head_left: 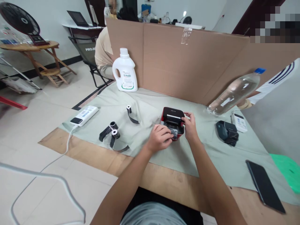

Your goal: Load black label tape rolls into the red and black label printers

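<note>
A small black and red label printer (pixel 173 113) stands on the cloth with its lid raised and its inside showing. My right hand (pixel 191 127) grips its right side, thumb and fingers at the lid's edge. Over the front left of the printer lies my left hand (pixel 160 137), its fingers bent at a shiny dark piece (pixel 174 132) in the opening. Whether those fingers pinch that piece is hidden. To the left lie several small rolls of black ribbon: one roll (pixel 128 109) farther back, another (pixel 113 125), and a roll (pixel 115 134) with its tail unwound.
Behind stands a cardboard panel (pixel 173 62), with a white jug (pixel 126 75) before it. A leaning plastic bottle (pixel 234 92), black device (pixel 227 132) and white power bank (pixel 239 122) are right. A phone (pixel 266 187) lies front right; a cabled power bank (pixel 84 115) sits left.
</note>
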Demonstrator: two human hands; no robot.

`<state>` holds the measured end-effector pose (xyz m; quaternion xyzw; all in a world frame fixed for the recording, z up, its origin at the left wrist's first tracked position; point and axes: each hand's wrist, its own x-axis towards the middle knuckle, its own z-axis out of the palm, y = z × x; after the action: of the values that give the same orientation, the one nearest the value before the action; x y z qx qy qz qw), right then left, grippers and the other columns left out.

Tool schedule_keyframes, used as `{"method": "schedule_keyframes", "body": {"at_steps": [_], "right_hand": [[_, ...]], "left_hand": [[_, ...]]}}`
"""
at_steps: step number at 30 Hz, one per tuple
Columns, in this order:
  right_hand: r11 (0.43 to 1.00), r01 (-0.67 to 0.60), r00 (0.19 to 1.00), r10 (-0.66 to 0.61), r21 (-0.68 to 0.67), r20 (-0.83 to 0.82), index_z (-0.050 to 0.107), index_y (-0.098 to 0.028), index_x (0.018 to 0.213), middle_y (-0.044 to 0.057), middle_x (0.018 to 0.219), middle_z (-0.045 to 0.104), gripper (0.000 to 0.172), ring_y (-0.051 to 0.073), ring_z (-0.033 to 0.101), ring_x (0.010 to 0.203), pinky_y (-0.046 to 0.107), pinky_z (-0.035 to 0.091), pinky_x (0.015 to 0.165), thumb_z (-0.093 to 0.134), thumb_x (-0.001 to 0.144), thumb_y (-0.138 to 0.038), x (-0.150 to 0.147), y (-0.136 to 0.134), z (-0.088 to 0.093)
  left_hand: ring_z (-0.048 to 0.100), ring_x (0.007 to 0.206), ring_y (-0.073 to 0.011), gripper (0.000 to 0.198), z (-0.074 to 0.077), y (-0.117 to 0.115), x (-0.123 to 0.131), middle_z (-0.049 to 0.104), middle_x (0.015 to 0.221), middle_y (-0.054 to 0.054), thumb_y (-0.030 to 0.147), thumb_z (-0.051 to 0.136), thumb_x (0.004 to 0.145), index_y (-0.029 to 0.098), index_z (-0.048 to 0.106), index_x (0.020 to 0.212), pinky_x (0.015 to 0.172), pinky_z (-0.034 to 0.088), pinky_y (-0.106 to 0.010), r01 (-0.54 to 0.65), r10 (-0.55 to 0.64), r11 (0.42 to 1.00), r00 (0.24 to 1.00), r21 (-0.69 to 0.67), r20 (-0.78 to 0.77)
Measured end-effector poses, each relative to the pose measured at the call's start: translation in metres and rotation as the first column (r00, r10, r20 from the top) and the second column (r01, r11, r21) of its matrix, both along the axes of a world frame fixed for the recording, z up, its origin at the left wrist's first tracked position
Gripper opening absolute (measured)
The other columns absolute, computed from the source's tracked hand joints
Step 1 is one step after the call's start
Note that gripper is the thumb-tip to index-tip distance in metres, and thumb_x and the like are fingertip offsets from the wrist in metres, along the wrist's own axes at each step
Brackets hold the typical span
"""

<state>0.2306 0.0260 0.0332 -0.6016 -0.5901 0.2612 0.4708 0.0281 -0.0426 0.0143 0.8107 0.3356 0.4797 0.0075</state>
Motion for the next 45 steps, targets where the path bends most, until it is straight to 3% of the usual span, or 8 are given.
{"method": "schedule_keyframes", "body": {"at_steps": [5,9,13,21,29,39,42,45], "right_hand": [[0.993,-0.018,0.96,-0.015,-0.114,-0.28,0.037,-0.031,0.143,0.009,0.142,0.048,0.064,0.024,0.058,0.117,0.035,0.053,0.089,0.051,0.082,-0.047,-0.005,-0.018,-0.02],[0.992,-0.098,0.937,0.064,-0.082,-0.342,0.034,-0.029,0.146,0.009,0.149,0.047,0.067,0.024,0.053,0.13,0.037,0.05,0.101,0.05,0.083,-0.043,-0.009,-0.02,-0.019],[0.987,-0.137,0.939,0.101,-0.087,-0.33,0.031,-0.03,0.149,0.009,0.152,0.045,0.069,0.024,0.053,0.131,0.038,0.05,0.103,0.05,0.083,-0.042,-0.01,-0.024,-0.016],[0.985,-0.149,0.937,0.111,-0.092,-0.332,0.029,-0.03,0.151,0.009,0.155,0.043,0.071,0.025,0.052,0.133,0.038,0.05,0.105,0.051,0.085,-0.043,-0.009,-0.025,-0.019],[0.991,-0.115,0.82,0.055,-0.071,-0.57,0.042,-0.028,0.142,0.009,0.15,0.05,0.06,0.025,0.053,0.134,0.041,0.047,0.108,0.052,0.087,-0.051,-0.019,-0.026,-0.029],[0.988,-0.134,0.866,0.081,-0.074,-0.493,0.041,-0.027,0.148,0.009,0.147,0.054,0.07,0.027,0.054,0.133,0.043,0.05,0.104,0.053,0.081,-0.042,-0.01,-0.02,-0.034],[0.992,-0.122,0.857,0.086,-0.037,-0.507,0.045,-0.027,0.145,0.009,0.146,0.055,0.065,0.027,0.055,0.132,0.043,0.05,0.104,0.054,0.084,-0.048,-0.01,-0.024,-0.039],[0.995,-0.097,0.849,0.09,0.014,-0.521,0.051,-0.028,0.14,0.008,0.144,0.058,0.056,0.025,0.057,0.129,0.044,0.051,0.104,0.05,0.09,-0.054,-0.01,-0.029,-0.046]], "left_hand": [[0.063,0.096,-0.021,0.012,0.002,-0.003,0.002,0.074,0.093,-0.002,0.021,0.065,0.08,0.028,0.073,0.085,0.091,0.044,-0.04,-0.018,0.018,0.999,1.0,-0.032,0.001],[0.055,0.124,-0.0303,0.047,0.005,-0.001,0.0,0.065,0.134,-0.011,0.036,0.068,0.082,0.024,0.063,0.127,0.105,0.04,-0.046,-0.129,0.137,0.986,0.988,-0.105,0.075],[0.05,0.13,-0.0317,0.073,0.005,0.007,-0.001,0.067,0.132,-0.012,0.039,0.062,0.086,0.02,0.036,0.151,0.11,0.035,-0.048,-0.163,0.203,0.948,0.971,-0.275,0.126],[0.061,0.105,-0.0266,0.038,-0.004,0.023,0.007,0.073,0.11,-0.009,0.029,0.052,0.089,0.021,0.055,0.126,0.097,0.045,-0.044,-0.183,0.25,0.946,0.938,-0.268,0.241],[0.054,0.115,-0.0265,0.041,-0.01,0.019,0.005,0.068,0.124,-0.012,0.034,0.052,0.093,0.019,0.055,0.131,0.104,0.043,-0.045,-0.182,0.235,0.96,0.937,-0.214,0.259],[0.062,0.103,-0.0246,0.029,-0.008,0.023,0.009,0.071,0.11,-0.01,0.034,0.05,0.092,0.021,0.06,0.115,0.093,0.047,-0.042,-0.23,0.284,0.94,0.937,-0.252,0.205],[0.062,0.109,-0.0241,0.035,0.004,0.015,0.001,0.07,0.118,-0.011,0.036,0.049,0.096,0.02,0.056,0.126,0.098,0.048,-0.042,-0.205,0.266,0.95,0.925,-0.235,0.272],[0.064,0.102,-0.022,0.028,0.033,0.01,-0.031,0.071,0.115,-0.01,0.034,0.049,0.097,0.021,0.059,0.119,0.097,0.049,-0.04,-0.303,0.383,0.91,0.875,-0.284,0.295]]}}
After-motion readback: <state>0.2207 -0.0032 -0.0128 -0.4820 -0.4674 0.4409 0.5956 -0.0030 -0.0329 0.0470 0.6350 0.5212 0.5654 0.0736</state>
